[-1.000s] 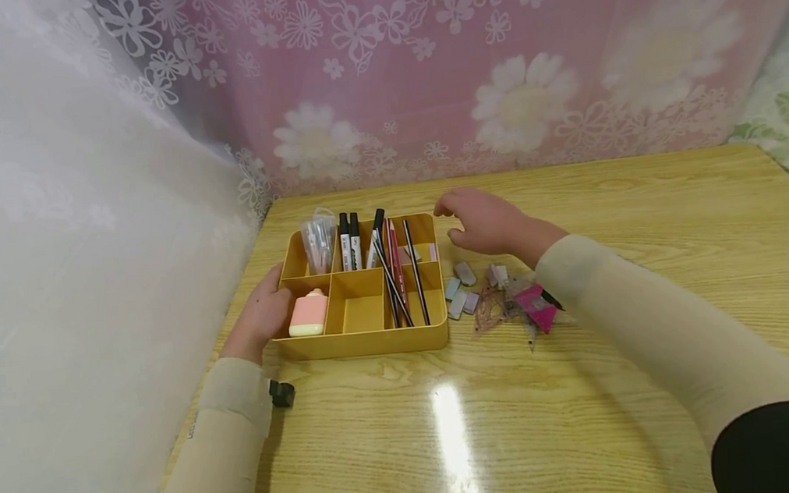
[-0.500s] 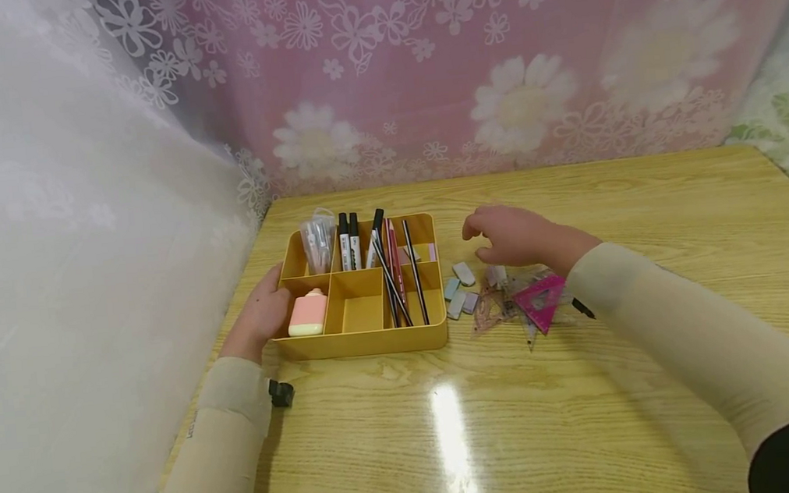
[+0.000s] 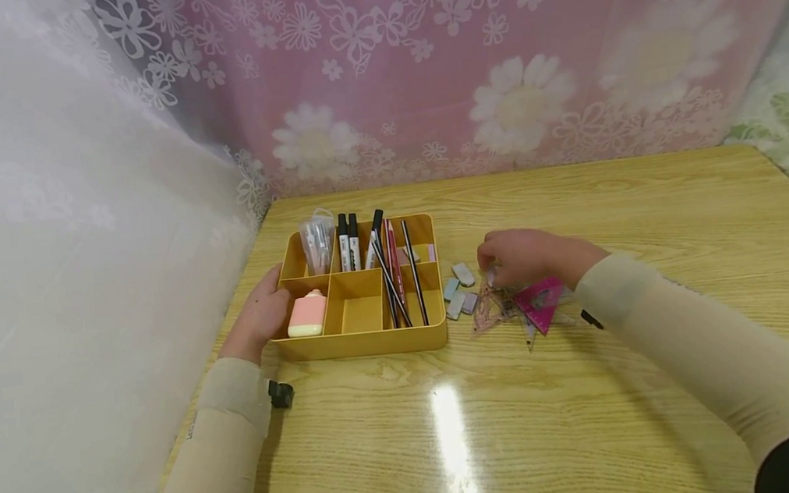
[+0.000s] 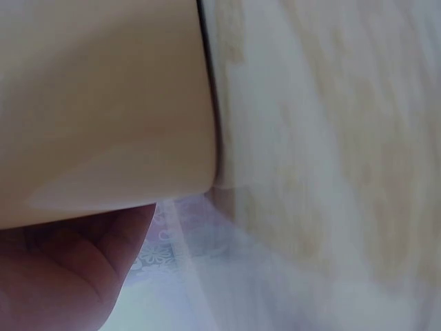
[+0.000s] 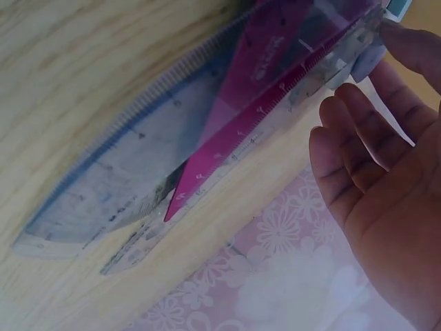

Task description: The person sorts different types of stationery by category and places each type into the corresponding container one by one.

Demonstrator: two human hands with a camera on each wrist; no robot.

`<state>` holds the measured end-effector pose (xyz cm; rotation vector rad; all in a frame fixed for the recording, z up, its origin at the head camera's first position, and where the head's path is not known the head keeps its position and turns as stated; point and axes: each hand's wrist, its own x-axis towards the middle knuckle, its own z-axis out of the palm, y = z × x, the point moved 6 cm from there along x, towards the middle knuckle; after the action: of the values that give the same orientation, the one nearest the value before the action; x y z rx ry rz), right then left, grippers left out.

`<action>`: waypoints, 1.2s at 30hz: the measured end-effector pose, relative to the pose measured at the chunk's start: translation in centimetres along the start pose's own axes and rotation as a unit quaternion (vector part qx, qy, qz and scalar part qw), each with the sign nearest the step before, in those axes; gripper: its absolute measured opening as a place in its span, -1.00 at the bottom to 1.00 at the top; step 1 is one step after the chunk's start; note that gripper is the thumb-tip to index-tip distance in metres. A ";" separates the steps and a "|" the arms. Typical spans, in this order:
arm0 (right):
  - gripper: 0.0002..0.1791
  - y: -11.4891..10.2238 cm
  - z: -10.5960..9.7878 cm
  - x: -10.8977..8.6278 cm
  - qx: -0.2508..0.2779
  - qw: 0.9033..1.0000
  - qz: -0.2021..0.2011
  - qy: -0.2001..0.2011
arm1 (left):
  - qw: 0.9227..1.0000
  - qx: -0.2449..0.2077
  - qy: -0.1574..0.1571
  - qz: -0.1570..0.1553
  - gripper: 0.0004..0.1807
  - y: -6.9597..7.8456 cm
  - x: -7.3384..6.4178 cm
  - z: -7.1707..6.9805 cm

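While our left hand (image 3: 261, 311) is gripping the desk organizer (image 3: 364, 344), our right hand (image 3: 528, 256), grip unclear, is hanging over set squares (image 3: 528, 301) beside it.

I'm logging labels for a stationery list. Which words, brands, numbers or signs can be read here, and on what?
Nothing reads clearly enough to quote.
Pink triangle: brand-like lettering and scale numbers, too blurred.
Clear ruler: scale marks and numbers, too blurred.
Markers: print on the white barrels, too small.
Left sleeve: a little lettering, too small.
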<state>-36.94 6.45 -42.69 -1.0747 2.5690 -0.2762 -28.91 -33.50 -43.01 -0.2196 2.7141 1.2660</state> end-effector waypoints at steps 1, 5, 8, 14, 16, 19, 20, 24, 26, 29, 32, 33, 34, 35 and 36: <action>-0.80 0.0 0.1 0.0 -0.002 1.000 -0.002 0.001 | 1.000 0.001 0.000 0.000 -0.31 0.0 0.0 0.0; -0.84 -0.2 0.2 0.2 -0.007 1.000 -0.009 0.005 | 1.000 0.003 -0.001 0.004 -0.32 0.1 0.0 0.0; -0.85 -0.2 0.2 0.2 -0.010 1.000 -0.014 0.013 | 1.000 0.000 0.001 0.003 -0.32 0.1 -0.1 0.0; -0.85 -0.2 -0.1 0.0 0.004 1.000 -0.007 0.029 | 1.000 -0.006 0.003 0.001 -0.31 0.1 -0.1 0.0; -0.86 -0.1 -0.3 0.0 0.013 0.999 -0.002 0.037 | 1.000 -0.008 0.003 -0.001 -0.31 0.1 -0.1 0.0; -0.84 -0.1 -0.8 0.0 0.014 0.998 -0.003 0.055 | 1.000 -0.010 0.004 -0.001 -0.31 0.1 -0.1 0.0; -0.84 -0.1 -0.9 0.0 0.009 0.998 -0.005 0.062 | 1.000 -0.011 0.004 -0.004 -0.31 0.1 -0.1 0.0; -0.82 -0.3 -1.5 0.1 0.006 0.996 -0.021 0.090 | 1.000 -0.010 0.002 -0.003 -0.31 0.0 -0.2 0.0; -0.82 -0.5 -1.8 0.1 0.010 0.995 -0.026 0.099 | 1.000 -0.008 0.000 -0.003 -0.30 0.0 -0.2 0.0; -0.83 -0.8 -2.3 0.0 0.011 0.993 -0.032 0.117 | 1.000 -0.006 0.000 -0.001 -0.30 0.0 -0.1 0.0; -0.87 -1.1 -2.9 -0.1 0.004 0.989 -0.041 0.142 | 1.000 0.000 0.000 0.001 -0.31 0.1 -0.1 0.0; -0.89 -1.1 -3.1 0.0 -0.001 0.987 -0.044 0.152 | 1.000 0.000 0.001 0.000 -0.31 0.1 0.0 0.0; -0.90 -1.2 -3.3 0.0 -0.002 0.986 -0.046 0.162 | 1.000 0.002 -0.001 0.002 -0.31 0.1 0.0 0.0; -0.91 -1.3 -3.5 0.0 -0.003 0.984 -0.048 0.171 | 1.000 0.003 -0.001 0.001 -0.31 0.1 0.0 0.0; -0.91 -1.3 -3.7 0.0 -0.002 0.983 -0.048 0.179 | 1.000 0.004 -0.002 0.003 -0.31 0.1 0.0 0.0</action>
<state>-37.50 5.67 -38.83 -1.2514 2.8306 -0.5341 -28.91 -33.43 -42.89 -0.2084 2.7191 1.2546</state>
